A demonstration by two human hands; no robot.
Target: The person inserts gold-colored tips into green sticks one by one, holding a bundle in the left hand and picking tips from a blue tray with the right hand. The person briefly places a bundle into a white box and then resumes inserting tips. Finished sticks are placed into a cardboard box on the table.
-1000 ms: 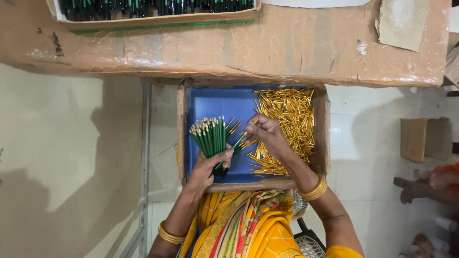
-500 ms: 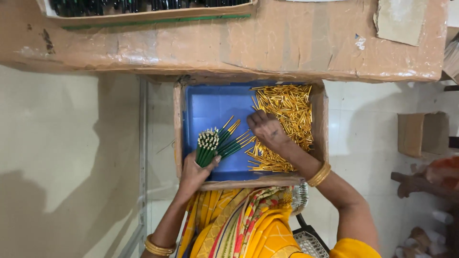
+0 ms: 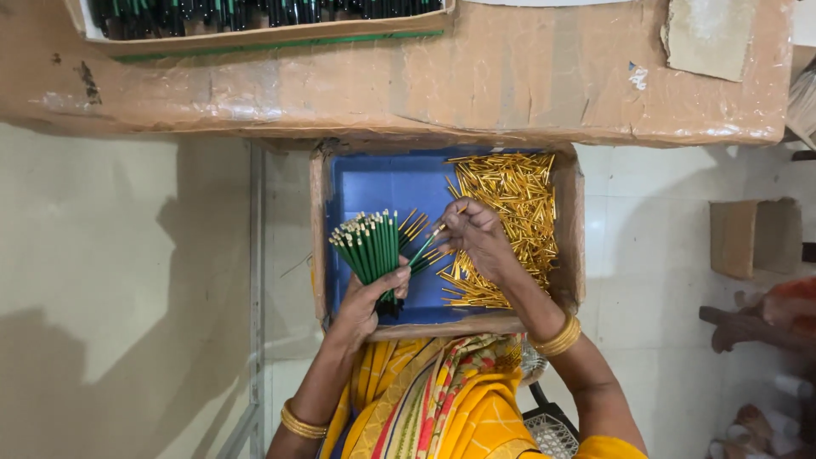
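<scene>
Since half a second earlier, the right hand (image 3: 478, 234) had drawn back from the gold pile toward the centre of the frame, and its fingers had closed on a single green pencil (image 3: 422, 248) that slanted down toward the bundle. Meanwhile the left hand (image 3: 367, 299) had shifted slightly right, and the bundle of green pencils (image 3: 368, 246) stood more upright than before.

That bundle sat just left of centre, fanned out with its pale tips pointing to the upper left, and the left hand's fingers and thumb were clamped round its lower end. Behind both hands lay a cardboard tray (image 3: 318, 229) with a blue lining. A heap of gold metal caps (image 3: 510, 200) filled the tray's right half, and a few loose ones lay scattered between the two hands. The right hand covered part of that heap, so the caps under it could not be seen.

Across the top of the frame ran a long brown cardboard box (image 3: 510, 76) wrapped in tape, which overhung the tray's far edge. On it, at the upper left, rested a shallow tray of dark green pencils (image 3: 255, 13). A small cardboard box (image 3: 752, 238) stood well apart at the right edge, on the pale tiled floor (image 3: 654, 221). Gold bangles (image 3: 557, 338) circled the right wrist.
</scene>
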